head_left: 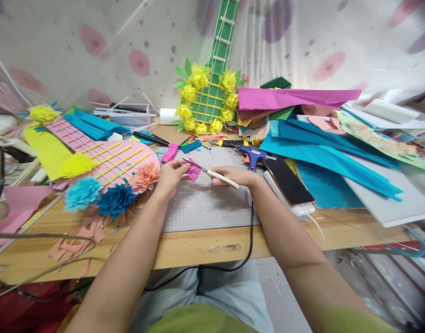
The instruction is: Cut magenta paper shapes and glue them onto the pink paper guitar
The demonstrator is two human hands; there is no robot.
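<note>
My left hand (171, 177) pinches a small piece of magenta crepe paper (193, 173) over the grey cutting mat (212, 208). In my right hand (229, 175) is a pair of scissors (221, 177) with cream handles, its blades pointing left at the paper near my left fingertips. Whether the blades touch the paper I cannot tell. Another folded magenta strip (170, 152) lies just beyond my left hand, beside a small teal piece (191, 146). Tiny paper scraps dot the mat.
Left lies a pink paper guitar (125, 159) with paper flowers; a green one (212, 99) with yellow flowers stands at the back. A blue glue gun (252, 156), a phone (288, 179) and blue crepe paper (333, 152) are on the right. A black cable (251, 231) crosses the table edge.
</note>
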